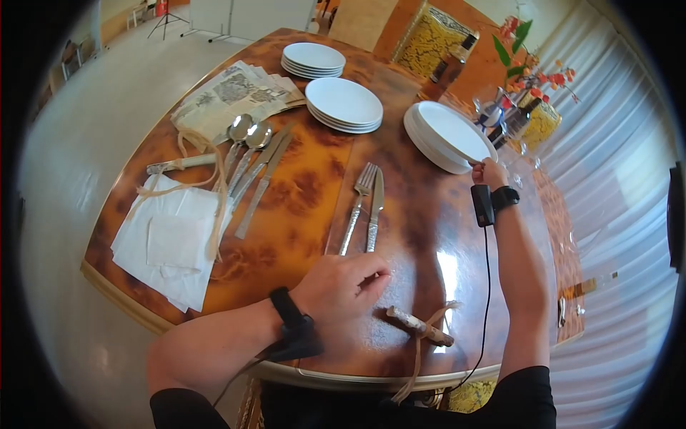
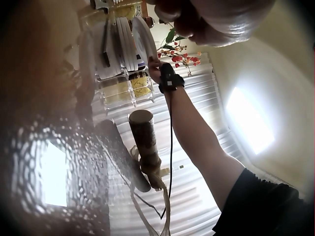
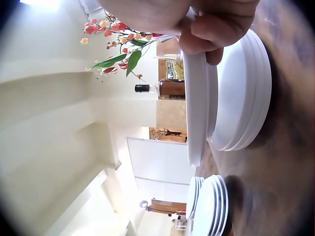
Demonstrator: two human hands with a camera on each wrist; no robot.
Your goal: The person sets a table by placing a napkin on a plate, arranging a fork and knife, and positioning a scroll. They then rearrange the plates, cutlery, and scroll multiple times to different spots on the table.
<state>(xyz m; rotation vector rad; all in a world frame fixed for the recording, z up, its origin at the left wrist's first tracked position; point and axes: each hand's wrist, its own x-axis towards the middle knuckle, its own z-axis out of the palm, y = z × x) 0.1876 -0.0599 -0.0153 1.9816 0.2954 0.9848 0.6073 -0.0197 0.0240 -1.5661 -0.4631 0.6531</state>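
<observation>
My right hand pinches the rim of a white plate at the near right edge of the large plate stack. In the right wrist view that plate is tilted up from the plates below, with a gap between them. My left hand holds nothing, its fingers loosely curled over the table's near side. Just beyond it lie a fork and a knife, side by side. A short bark-covered stick with twine tied round it lies to its right.
Two stacks of smaller plates stand at the back. On the left are spoons, knives, white napkins, patterned napkins and another twine-tied stick. A bottle and flowers stand beyond the large plates.
</observation>
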